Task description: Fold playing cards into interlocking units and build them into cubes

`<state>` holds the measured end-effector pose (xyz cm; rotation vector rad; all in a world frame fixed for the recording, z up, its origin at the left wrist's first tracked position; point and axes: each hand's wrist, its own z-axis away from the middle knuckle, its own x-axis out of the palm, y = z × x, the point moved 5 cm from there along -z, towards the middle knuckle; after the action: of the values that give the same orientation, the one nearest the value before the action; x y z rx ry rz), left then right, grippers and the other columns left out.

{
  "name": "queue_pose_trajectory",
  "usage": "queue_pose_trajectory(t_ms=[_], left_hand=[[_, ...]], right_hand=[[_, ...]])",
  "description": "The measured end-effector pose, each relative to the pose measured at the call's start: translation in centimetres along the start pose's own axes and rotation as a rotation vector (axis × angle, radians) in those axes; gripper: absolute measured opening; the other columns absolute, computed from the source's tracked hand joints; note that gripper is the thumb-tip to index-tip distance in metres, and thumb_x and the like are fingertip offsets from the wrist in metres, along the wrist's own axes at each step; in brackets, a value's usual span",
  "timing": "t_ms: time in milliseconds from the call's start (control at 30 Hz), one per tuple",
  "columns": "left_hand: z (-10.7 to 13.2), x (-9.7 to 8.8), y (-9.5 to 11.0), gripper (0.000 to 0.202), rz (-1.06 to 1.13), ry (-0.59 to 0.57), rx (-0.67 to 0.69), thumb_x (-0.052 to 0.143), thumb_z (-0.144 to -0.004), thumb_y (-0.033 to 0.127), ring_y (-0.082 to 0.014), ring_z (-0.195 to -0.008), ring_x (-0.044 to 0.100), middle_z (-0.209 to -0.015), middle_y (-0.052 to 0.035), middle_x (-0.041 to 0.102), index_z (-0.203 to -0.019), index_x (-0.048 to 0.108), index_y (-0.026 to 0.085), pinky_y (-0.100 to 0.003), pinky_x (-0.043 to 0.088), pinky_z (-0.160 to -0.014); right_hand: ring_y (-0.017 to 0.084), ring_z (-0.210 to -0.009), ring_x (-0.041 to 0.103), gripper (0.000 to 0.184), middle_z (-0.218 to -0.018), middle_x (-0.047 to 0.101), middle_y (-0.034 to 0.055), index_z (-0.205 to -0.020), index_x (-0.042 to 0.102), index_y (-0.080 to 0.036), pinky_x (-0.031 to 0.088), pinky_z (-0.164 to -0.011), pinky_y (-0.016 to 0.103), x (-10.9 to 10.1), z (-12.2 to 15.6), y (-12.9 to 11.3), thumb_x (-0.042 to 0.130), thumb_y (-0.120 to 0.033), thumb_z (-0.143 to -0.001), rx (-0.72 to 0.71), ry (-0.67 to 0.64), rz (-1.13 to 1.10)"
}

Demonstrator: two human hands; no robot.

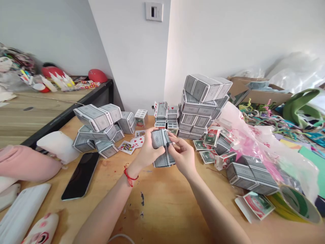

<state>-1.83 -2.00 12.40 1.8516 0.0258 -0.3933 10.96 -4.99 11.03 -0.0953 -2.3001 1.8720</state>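
Observation:
Between my two hands, above the wooden table, is a block built of playing cards, grey patterned backs outward. My left hand closes round its left side, thumb across the front. On the right side, the fingers and thumb of my right hand pinch the block near its middle seam. Loose playing cards lie face up beyond my left hand. Behind the block stand small stacked card blocks. A taller stack of card blocks rises at the right, and another pile of card blocks sits at the left.
A black phone lies left of my arms. On the right are opened card boxes, more card blocks, a roll of tape and crumpled plastic. A wall stands behind the table.

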Motion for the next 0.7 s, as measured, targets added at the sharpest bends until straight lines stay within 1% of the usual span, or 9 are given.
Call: queue_pose_trajectory(t_ms=[100, 200, 367, 533, 700], left_hand=[[0.1, 0.4, 0.1, 0.061, 0.032, -0.05, 0.032, 0.051, -0.064, 0.008, -0.0205, -0.105, 0.046, -0.118, -0.0072, 0.04, -0.118, 0.027, 0.022, -0.035, 0.041, -0.086], [0.2, 0.5, 0.3, 0.063, 0.056, -0.092, 0.05, 0.051, -0.065, 0.009, -0.0219, -0.109, 0.045, -0.121, -0.0091, 0.039, -0.121, 0.024, 0.022, -0.038, 0.04, -0.089], [0.4, 0.5, 0.8, 0.061, 0.082, -0.112, 0.053, 0.049, -0.07, 0.01, -0.0207, -0.11, 0.045, -0.123, -0.0091, 0.038, -0.122, 0.021, 0.024, -0.038, 0.039, -0.092], [0.6, 0.5, 1.0, 0.059, 0.056, -0.1, 0.054, 0.051, -0.073, 0.015, -0.0216, -0.112, 0.044, -0.123, -0.0095, 0.038, -0.123, 0.02, 0.024, -0.04, 0.039, -0.093], [0.8, 0.3, 1.7, 0.059, 0.047, -0.109, 0.067, 0.052, -0.076, 0.019, -0.0211, -0.113, 0.043, -0.127, -0.0112, 0.034, -0.124, 0.018, 0.023, -0.038, 0.039, -0.093]], right_hand=[[0.026, -0.102, 0.059, 0.022, -0.12, 0.057, 0.0102, -0.092, 0.064, -0.019, 0.053, -0.074, 0.035, -0.2, 0.0, -0.1, 0.057, -0.026, -0.072, -0.01, 0.026, -0.005], [0.026, -0.106, 0.056, 0.022, -0.118, 0.058, 0.0096, -0.092, 0.065, -0.019, 0.051, -0.082, 0.038, -0.3, 0.0, -0.5, 0.057, -0.027, -0.073, -0.035, 0.043, -0.018], [0.024, -0.111, 0.053, 0.026, -0.115, 0.061, 0.0062, -0.099, 0.066, -0.022, 0.044, -0.093, 0.043, -0.3, -0.1, -1.0, 0.055, -0.029, -0.076, -0.094, 0.019, 0.003], [0.023, -0.111, 0.053, 0.03, -0.118, 0.059, 0.0052, -0.105, 0.063, -0.022, 0.044, -0.093, 0.042, -0.3, 0.1, -1.3, 0.053, -0.028, -0.078, -0.127, 0.007, 0.087], [0.023, -0.113, 0.051, 0.04, -0.121, 0.056, 0.0054, -0.116, 0.056, -0.022, 0.041, -0.096, 0.041, 0.1, 0.9, -2.1, 0.047, -0.02, -0.078, -0.185, 0.006, 0.17]])
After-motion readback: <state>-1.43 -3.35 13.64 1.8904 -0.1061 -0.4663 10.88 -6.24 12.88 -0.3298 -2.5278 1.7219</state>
